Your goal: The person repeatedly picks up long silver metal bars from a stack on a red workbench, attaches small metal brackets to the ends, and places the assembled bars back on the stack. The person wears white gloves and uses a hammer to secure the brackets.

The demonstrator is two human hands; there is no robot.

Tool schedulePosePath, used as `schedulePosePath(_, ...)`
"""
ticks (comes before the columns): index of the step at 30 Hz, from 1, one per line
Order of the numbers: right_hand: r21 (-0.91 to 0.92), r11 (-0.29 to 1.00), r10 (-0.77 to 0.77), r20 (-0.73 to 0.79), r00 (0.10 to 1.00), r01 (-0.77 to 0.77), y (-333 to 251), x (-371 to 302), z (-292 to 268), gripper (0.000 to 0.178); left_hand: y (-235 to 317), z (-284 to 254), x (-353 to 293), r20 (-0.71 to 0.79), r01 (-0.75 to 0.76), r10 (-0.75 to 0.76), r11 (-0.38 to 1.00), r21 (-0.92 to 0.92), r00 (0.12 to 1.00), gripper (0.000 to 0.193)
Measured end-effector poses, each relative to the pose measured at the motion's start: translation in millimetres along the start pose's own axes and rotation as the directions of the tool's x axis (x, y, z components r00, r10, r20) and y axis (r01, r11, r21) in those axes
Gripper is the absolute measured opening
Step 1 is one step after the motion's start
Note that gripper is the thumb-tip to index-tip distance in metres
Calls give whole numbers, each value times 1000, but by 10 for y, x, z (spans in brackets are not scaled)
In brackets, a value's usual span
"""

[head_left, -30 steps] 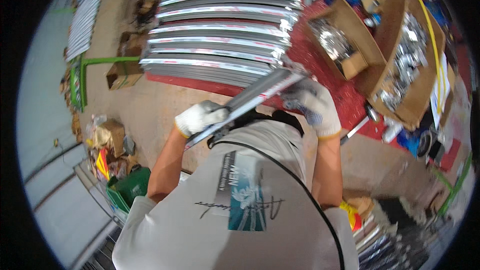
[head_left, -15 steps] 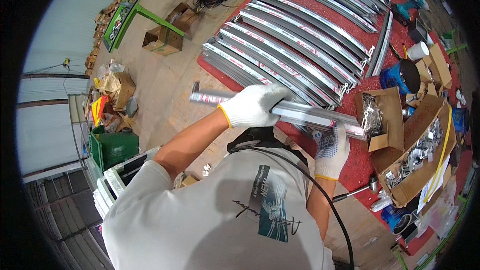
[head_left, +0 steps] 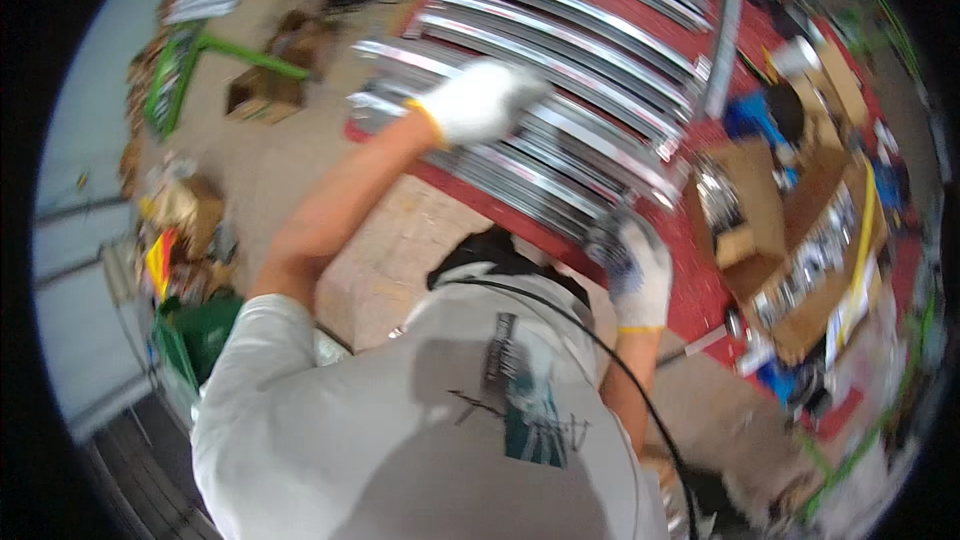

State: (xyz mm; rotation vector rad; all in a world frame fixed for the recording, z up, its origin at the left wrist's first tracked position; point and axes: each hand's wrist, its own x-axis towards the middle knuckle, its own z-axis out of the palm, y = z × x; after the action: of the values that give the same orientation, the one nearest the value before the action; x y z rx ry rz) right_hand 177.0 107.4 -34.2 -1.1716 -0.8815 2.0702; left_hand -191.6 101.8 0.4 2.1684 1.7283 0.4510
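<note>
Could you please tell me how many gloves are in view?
2: one is on the left hand, at a metal bar; the other is on the right hand, near that bar's right end. Others may be hidden.

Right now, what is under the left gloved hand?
Long silvery metal strips show on both sides of the left gloved hand; what it covers directly beneath cannot be seen.
</note>
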Motion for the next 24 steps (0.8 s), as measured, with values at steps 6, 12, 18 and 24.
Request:
schedulePosePath(6, 44, 998, -22, -301, 953, 37, 5, -391, -446, 41, -414, 112, 17, 0, -10, 10, 993, 115, 1000, 39)
schedulePosePath(12, 105, 990, -50, -383, 922, 97, -2, -513, -669, 41, -494, 295, -19, 36, 16, -22, 987, 157, 999, 43)
schedulePosePath(18, 101, 991, -41, -364, 931, 83, 119, -466, -611, 39, -522, 379, -48, 63, -18, 9, 989, 146, 998, 47)
schedulePosePath(24, -9, 997, -80, -362, 929, 83, 151, -390, -536, 40, -380, 343, -42, 3, -55, 55, 983, 177, 998, 38)
